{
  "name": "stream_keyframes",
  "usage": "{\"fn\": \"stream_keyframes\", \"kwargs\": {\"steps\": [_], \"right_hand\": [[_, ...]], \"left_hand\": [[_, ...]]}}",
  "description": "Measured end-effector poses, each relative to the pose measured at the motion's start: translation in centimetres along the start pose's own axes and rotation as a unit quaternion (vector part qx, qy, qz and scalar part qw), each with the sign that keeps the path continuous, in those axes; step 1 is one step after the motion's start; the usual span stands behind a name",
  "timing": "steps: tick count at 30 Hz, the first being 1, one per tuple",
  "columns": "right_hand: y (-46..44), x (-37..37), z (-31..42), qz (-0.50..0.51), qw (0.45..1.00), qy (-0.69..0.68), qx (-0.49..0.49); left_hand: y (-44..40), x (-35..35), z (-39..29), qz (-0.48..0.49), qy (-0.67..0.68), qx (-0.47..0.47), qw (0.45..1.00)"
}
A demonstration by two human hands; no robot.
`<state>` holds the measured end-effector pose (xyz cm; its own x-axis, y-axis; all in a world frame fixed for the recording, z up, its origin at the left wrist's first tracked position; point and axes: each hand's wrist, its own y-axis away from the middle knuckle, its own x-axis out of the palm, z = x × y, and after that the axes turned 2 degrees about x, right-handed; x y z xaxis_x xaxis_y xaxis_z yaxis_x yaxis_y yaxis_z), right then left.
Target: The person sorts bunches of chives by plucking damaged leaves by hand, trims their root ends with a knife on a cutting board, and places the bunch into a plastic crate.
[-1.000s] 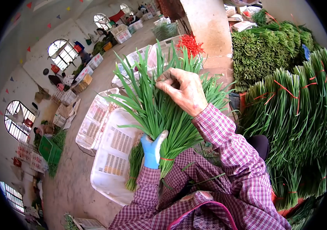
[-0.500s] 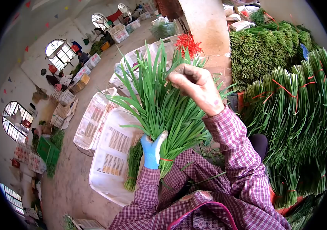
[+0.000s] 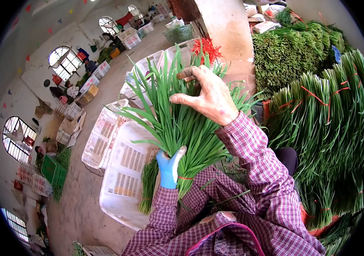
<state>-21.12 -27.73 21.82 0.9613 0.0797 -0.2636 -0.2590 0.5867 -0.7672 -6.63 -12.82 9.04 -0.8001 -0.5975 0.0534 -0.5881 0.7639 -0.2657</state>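
My left hand (image 3: 168, 170), in a blue and white glove, grips a bunch of garlic chives (image 3: 186, 128) low down, just above a red tie (image 3: 185, 178). The long flat leaves fan out upward and away from me. Bare and ungloved, my right hand (image 3: 205, 94) hovers over the upper leaves with thumb and fingers apart and nothing between them. Whether its fingertips touch the leaves I cannot tell. A second bunch of chives (image 3: 148, 183) lies in the white plastic crate (image 3: 124, 170) beside my left hand.
Tied chive bundles (image 3: 323, 111) are stacked at my right, with a pile of cut green stalks (image 3: 293, 59) behind. Red ties (image 3: 207, 50) hang by the pillar (image 3: 229, 34). More white crates (image 3: 101, 136) stand ahead-left. Farther left are a green crate (image 3: 54, 170) and people at work.
My right hand has moved slightly left and down toward the leaves, and its curled fingers have spread apart. The left hand keeps its hold on the bunch.
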Motion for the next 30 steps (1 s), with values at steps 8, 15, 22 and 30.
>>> {"fn": "stream_keyframes", "kwargs": {"steps": [8,15,22,30], "right_hand": [[0.3,1.3,-0.9,-0.018,0.999,0.044,0.022],[-0.3,0.7,-0.3,0.064,0.992,0.009,0.105],[-0.2,1.3,-0.7,0.008,0.997,-0.061,0.051],[-0.4,0.6,-0.4,0.045,0.994,-0.050,0.086]], "left_hand": [[0.0,-0.1,0.0,0.000,-0.007,0.012,1.000],[0.2,0.1,-0.3,0.002,0.003,0.004,1.000],[0.1,0.0,-0.3,0.002,-0.001,0.006,1.000],[0.1,-0.4,0.1,0.009,-0.011,0.004,1.000]]}}
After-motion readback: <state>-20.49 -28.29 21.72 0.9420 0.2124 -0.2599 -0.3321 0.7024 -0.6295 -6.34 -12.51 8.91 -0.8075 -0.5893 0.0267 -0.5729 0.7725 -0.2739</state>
